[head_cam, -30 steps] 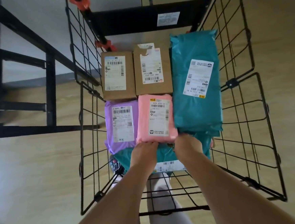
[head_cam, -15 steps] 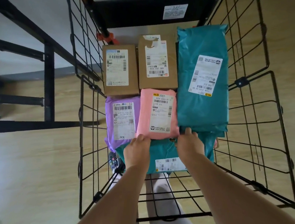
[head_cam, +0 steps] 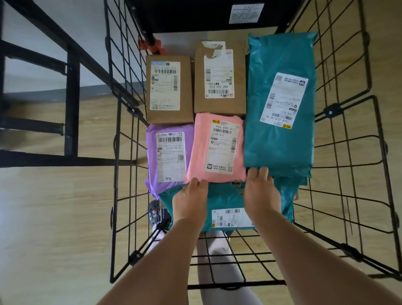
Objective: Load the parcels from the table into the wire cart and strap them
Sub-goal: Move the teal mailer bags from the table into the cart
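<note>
You are reaching both hands into the wire cart (head_cam: 330, 112), where six parcels are showing: a left brown box (head_cam: 169, 89), a right brown box (head_cam: 220, 81), one purple bag (head_cam: 168, 154), one pink bag (head_cam: 219, 149), a large teal bag (head_cam: 280, 110) and a lower teal bag (head_cam: 225, 198). Your left hand (head_cam: 189, 202) is curling its fingers at the pink bag's near edge, tips hidden, so I cannot tell whether they are pinching it. Your right hand (head_cam: 261, 195) is touching the large teal bag's near edge, fingers close together.

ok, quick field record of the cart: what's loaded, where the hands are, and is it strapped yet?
cart: black wire, parcels inside
far row: left box, right box, both cardboard
near row: purple parcel, pink parcel
right side: long teal bag
underneath, near end: second teal bag
left hand: at pink parcel's near edge, grip unclear
right hand: straight fingers touch long teal bag's near edge
strap: none visible over parcels
</note>
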### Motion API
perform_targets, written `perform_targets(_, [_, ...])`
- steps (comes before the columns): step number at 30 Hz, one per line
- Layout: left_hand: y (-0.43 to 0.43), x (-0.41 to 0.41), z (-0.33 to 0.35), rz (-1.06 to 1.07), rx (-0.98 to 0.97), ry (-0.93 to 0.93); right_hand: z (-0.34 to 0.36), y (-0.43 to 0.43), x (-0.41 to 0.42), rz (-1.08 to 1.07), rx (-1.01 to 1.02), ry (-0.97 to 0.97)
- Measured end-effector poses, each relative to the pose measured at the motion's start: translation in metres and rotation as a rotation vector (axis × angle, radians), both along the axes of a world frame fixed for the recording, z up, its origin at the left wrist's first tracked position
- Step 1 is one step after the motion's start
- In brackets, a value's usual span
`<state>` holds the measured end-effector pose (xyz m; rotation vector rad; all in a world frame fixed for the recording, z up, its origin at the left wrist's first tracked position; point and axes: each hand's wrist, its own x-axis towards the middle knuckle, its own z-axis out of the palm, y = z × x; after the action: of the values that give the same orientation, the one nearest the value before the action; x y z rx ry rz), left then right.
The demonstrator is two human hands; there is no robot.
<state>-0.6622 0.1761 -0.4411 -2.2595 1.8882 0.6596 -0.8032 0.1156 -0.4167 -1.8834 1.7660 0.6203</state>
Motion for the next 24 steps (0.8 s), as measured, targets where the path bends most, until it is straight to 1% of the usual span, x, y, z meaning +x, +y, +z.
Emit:
perform_targets(5, [-0.006,-0.004,0.026,-0.018,0.103,-0.102,0.021,0.002,0.003,0.061,0.037,-0.014])
perform_targets(10, [-0.016,0.005,0.057,-0.019,0.243,-0.066,0.049,-0.002,0.017,0.182,0.043,-0.022])
perform_targets(15, [-0.016,0.019,0.091,0.023,0.308,0.036,0.084,-0.005,0.034,0.280,-0.001,-0.017])
perform_targets(22, [-0.017,0.053,0.158,0.079,0.182,0.009,0.135,-0.002,0.075,0.337,-0.075,-0.054])
perform_targets(24, [-0.014,0.065,0.177,0.107,0.142,0.013,0.150,-0.003,0.089,0.314,-0.087,-0.084])
